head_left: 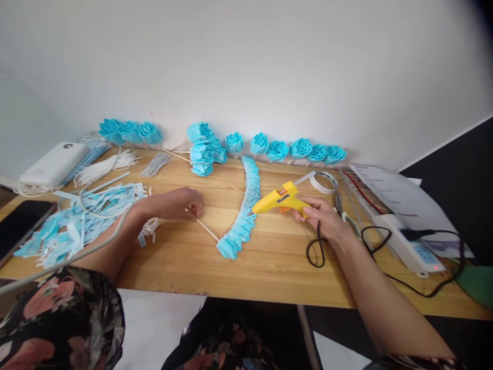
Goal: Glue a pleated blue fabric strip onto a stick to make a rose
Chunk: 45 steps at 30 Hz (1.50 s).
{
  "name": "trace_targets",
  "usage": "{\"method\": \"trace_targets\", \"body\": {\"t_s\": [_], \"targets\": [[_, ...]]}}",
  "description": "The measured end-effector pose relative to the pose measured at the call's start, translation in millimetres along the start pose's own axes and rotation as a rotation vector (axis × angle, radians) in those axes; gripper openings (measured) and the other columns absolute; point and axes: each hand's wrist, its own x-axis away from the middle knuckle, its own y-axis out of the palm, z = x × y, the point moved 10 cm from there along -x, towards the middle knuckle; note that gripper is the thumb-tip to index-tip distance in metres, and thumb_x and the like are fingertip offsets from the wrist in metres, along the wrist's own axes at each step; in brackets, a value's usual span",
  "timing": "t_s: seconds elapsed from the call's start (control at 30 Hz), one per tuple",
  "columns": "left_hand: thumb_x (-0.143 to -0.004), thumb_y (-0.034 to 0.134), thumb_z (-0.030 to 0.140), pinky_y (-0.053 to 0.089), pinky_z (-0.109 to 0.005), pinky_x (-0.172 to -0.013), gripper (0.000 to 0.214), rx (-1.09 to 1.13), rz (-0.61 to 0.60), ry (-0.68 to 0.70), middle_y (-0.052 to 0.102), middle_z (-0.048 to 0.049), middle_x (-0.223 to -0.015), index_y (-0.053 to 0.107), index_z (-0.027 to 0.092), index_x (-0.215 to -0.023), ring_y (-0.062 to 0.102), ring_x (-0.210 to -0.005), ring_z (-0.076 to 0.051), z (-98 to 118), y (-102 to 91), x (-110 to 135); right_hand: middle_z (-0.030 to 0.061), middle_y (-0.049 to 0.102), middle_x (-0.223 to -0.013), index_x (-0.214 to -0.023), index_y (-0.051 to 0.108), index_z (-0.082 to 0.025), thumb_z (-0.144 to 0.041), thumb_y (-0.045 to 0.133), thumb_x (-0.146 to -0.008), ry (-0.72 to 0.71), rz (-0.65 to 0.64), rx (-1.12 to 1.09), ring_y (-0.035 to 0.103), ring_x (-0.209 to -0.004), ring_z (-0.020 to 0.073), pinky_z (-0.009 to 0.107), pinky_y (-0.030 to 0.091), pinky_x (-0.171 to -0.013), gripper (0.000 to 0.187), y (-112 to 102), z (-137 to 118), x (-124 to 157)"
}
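My left hand is closed in a pinch on a thin wooden stick that lies on the wooden table. The stick's far end meets the lower tip of a long curved strip of folded blue petals. My right hand grips a yellow hot glue gun, its nozzle touching or just beside the middle of the blue strip. The gun's black cord loops down on the table below my wrist.
Blue paper roses line the wall, with a stacked bunch further left. A pile of blue scraps, a white power bank and a phone lie left. A tape roll, scissors, papers and a power strip lie right.
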Motion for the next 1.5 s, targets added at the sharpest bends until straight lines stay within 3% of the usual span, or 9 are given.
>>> {"method": "trace_targets", "body": {"t_s": [0.17,0.43,0.7,0.83,1.07,1.23,1.5], "targets": [[-0.086,0.061,0.021,0.04,-0.023,-0.071,0.012,-0.017,0.0,0.016,0.063,-0.0034,-0.08,0.067,0.015,-0.078,0.056,-0.075,-0.014,4,-1.3,1,0.0033,0.065,-0.064,-0.09,0.076,-0.017,-0.049,0.08,-0.064,0.005,-0.07,0.0,0.05,-0.056,0.0149,0.03,0.038,-0.055,0.042,6,3,0],[-0.082,0.061,0.018,0.041,-0.023,-0.073,0.008,-0.01,0.008,0.029,0.064,-0.0029,-0.081,0.067,0.015,-0.078,0.056,-0.077,-0.015,2,-1.2,2,0.0034,0.064,-0.062,-0.085,0.076,-0.017,-0.055,0.082,-0.058,0.037,-0.022,-0.004,0.049,-0.053,0.015,0.03,0.038,-0.054,0.048,5,5,-1],[-0.083,0.062,0.018,0.038,-0.023,-0.07,0.006,-0.038,0.001,0.027,0.063,-0.0017,-0.08,0.067,0.015,-0.079,0.056,-0.076,-0.014,2,-1.1,2,0.003,0.064,-0.062,-0.087,0.077,-0.017,-0.055,0.082,-0.06,0.028,-0.108,0.027,0.051,-0.055,0.0162,0.03,0.04,-0.055,0.047,23,3,3],[-0.082,0.063,0.018,0.038,-0.023,-0.069,0.006,-0.026,0.009,0.017,0.064,-0.0014,-0.08,0.067,0.015,-0.079,0.056,-0.076,-0.014,1,-1.3,2,0.0033,0.064,-0.063,-0.09,0.076,-0.017,-0.052,0.08,-0.063,0.029,-0.14,0.06,0.054,-0.059,0.0173,0.031,0.043,-0.058,0.044,21,7,1],[-0.082,0.06,0.019,0.038,-0.022,-0.069,0.008,-0.02,0.017,0.028,0.063,-0.0006,-0.078,0.067,0.016,-0.078,0.056,-0.075,-0.013,-2,-0.4,1,0.0044,0.065,-0.067,-0.094,0.076,-0.018,-0.048,0.076,-0.071,0.021,-0.195,0.183,0.056,-0.063,0.0187,0.033,0.044,-0.063,0.038,17,-28,1],[-0.081,0.058,0.017,0.038,-0.021,-0.069,0.009,-0.046,0.003,0.037,0.063,-0.0004,-0.079,0.067,0.016,-0.08,0.056,-0.075,-0.013,-3,1.1,1,0.006,0.065,-0.067,-0.089,0.077,-0.019,-0.053,0.078,-0.066,-0.004,-0.168,0.171,0.055,-0.06,0.0192,0.035,0.045,-0.061,0.041,17,-50,5],[-0.08,0.06,0.016,0.038,-0.022,-0.069,0.007,-0.057,-0.012,-0.003,0.063,-0.0009,-0.081,0.067,0.015,-0.08,0.056,-0.077,-0.013,-1,1.0,1,0.0045,0.066,-0.067,-0.087,0.077,-0.017,-0.051,0.077,-0.069,-0.025,-0.203,0.071,0.056,-0.061,0.0174,0.032,0.045,-0.063,0.038,52,-13,6]]}}
